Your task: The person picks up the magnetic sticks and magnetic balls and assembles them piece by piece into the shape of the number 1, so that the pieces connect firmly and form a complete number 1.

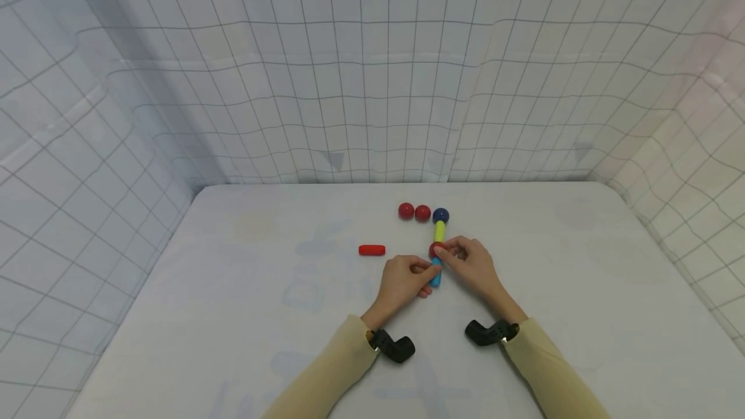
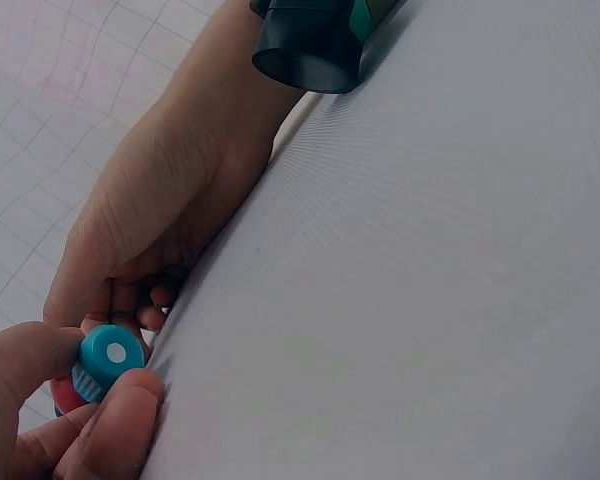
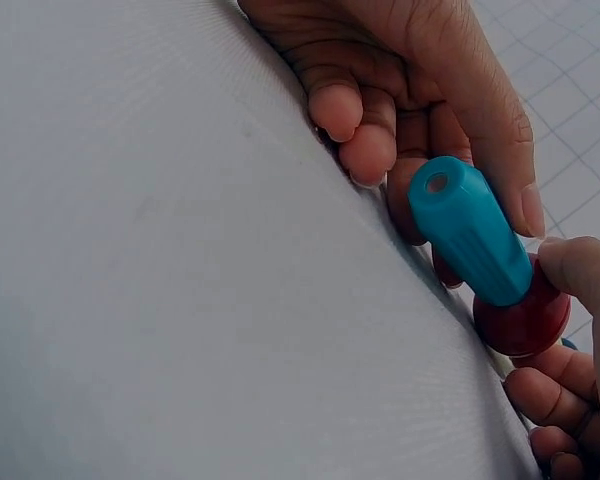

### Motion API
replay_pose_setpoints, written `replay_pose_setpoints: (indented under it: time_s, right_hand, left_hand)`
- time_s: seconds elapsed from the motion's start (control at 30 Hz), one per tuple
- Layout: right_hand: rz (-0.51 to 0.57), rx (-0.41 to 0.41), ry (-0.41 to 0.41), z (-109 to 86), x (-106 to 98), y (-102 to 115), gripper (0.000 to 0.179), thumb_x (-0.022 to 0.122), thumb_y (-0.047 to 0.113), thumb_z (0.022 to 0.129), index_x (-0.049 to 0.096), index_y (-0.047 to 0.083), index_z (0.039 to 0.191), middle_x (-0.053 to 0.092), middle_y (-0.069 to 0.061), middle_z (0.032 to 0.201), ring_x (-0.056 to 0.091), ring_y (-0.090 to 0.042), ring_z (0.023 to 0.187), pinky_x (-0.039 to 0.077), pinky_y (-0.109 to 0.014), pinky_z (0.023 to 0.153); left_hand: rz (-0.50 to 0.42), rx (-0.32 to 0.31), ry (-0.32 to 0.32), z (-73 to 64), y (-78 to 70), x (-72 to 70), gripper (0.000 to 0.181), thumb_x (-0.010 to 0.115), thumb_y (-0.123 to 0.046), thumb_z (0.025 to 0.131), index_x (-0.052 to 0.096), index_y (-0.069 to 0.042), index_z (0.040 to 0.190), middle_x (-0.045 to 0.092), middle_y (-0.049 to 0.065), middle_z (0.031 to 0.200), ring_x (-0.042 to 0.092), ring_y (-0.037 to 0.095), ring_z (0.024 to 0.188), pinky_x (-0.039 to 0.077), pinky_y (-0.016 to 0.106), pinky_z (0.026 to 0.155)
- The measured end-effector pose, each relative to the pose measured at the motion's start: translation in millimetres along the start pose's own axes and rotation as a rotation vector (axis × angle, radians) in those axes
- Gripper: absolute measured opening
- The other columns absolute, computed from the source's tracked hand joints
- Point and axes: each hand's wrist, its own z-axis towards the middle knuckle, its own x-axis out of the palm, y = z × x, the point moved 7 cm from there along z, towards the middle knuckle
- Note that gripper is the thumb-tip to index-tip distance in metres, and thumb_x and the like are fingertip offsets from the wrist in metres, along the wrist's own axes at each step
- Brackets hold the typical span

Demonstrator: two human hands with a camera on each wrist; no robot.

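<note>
A light-blue rod (image 1: 436, 277) with a pale round dot on its end is pinched between the thumb and fingers of my left hand (image 1: 403, 280). Its far end meets a red ball (image 3: 525, 315), which my right hand (image 1: 473, 268) grips with thumb and fingers. Beyond that ball a yellow-green rod (image 1: 439, 231) runs away from me to a dark blue ball (image 1: 440, 215), all in one line. In the right wrist view the light-blue rod lies against the red ball. The left wrist view shows mainly the rod's dotted end (image 2: 116, 352).
Two loose red balls (image 1: 406, 211) sit side by side left of the dark blue ball. A red rod (image 1: 372, 250) lies alone further left. Everything rests on a white table (image 1: 233, 315), with grid-patterned white curtains (image 1: 372, 83) behind and at both sides.
</note>
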Motion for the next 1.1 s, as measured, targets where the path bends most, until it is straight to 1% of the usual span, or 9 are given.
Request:
replay_pose_setpoints:
  time_s: [0.17, 0.43, 0.57, 0.77, 0.93, 1.1]
  right_hand:
    - [0.002, 0.004, -0.006, -0.2, -0.6, 0.9, 0.03, 0.068, 0.038, 0.087, 0.068, 0.009, 0.096, 0.057, -0.001, 0.079, 0.046, -0.019, 0.078, 0.036, -0.034, 0.066]
    - [0.007, -0.036, -0.025, 0.8, -1.4, 0.1, 0.029, 0.068, 0.036, 0.087, 0.069, 0.009, 0.096, 0.058, 0.0, 0.078, 0.047, -0.018, 0.077, 0.037, -0.033, 0.067]
    - [0.015, -0.046, -0.03, 0.6, -1.3, 0.7, 0.028, 0.068, 0.035, 0.088, 0.069, 0.008, 0.097, 0.059, -0.001, 0.079, 0.048, -0.019, 0.078, 0.038, -0.034, 0.067]
    - [0.006, -0.039, -0.039, 1.1, 0.0, -0.2, 0.029, 0.068, 0.035, 0.088, 0.068, 0.008, 0.098, 0.059, -0.001, 0.081, 0.049, -0.018, 0.08, 0.039, -0.034, 0.069]
    - [0.008, -0.053, -0.038, 1.6, 1.5, 0.7, 0.03, 0.068, 0.037, 0.087, 0.069, 0.008, 0.097, 0.06, 0.0, 0.08, 0.05, -0.018, 0.08, 0.039, -0.034, 0.068]
    - [-0.004, -0.063, -0.047, 1.5, 0.0, 0.7, 0.029, 0.068, 0.036, 0.087, 0.069, 0.009, 0.096, 0.059, 0.001, 0.078, 0.049, -0.018, 0.078, 0.039, -0.033, 0.068]
  left_hand:
    - [0.007, 0.006, -0.001, 0.0, -1.4, -0.2, 0.027, 0.071, -0.027, 0.086, 0.071, -0.001, 0.093, 0.064, -0.004, 0.061, 0.06, 0.008, 0.046, 0.05, 0.025, 0.048]
    - [-0.018, 0.014, -0.005, -0.4, -2.1, -1.5, 0.027, 0.07, -0.028, 0.087, 0.071, -0.001, 0.092, 0.065, -0.002, 0.062, 0.061, 0.011, 0.046, 0.05, 0.026, 0.047]
    - [-0.034, 0.011, -0.008, -0.8, -1.2, -2.5, 0.026, 0.069, -0.026, 0.089, 0.071, -0.001, 0.09, 0.064, -0.001, 0.06, 0.061, 0.012, 0.045, 0.05, 0.026, 0.046]
    - [-0.017, 0.007, 0.001, -0.4, 0.3, -3.0, 0.024, 0.066, -0.025, 0.091, 0.07, -0.001, 0.091, 0.063, -0.002, 0.059, 0.061, 0.012, 0.045, 0.05, 0.025, 0.048]
    - [0.004, 0.006, 0.003, -1.4, 1.1, -5.0, 0.023, 0.064, -0.023, 0.092, 0.07, 0.0, 0.093, 0.063, -0.001, 0.059, 0.062, 0.012, 0.046, 0.051, 0.025, 0.049]
    - [-0.012, 0.0, 0.018, -1.0, -0.5, -4.8, 0.022, 0.062, -0.02, 0.093, 0.069, 0.001, 0.094, 0.064, 0.001, 0.062, 0.063, 0.013, 0.048, 0.051, 0.026, 0.051]
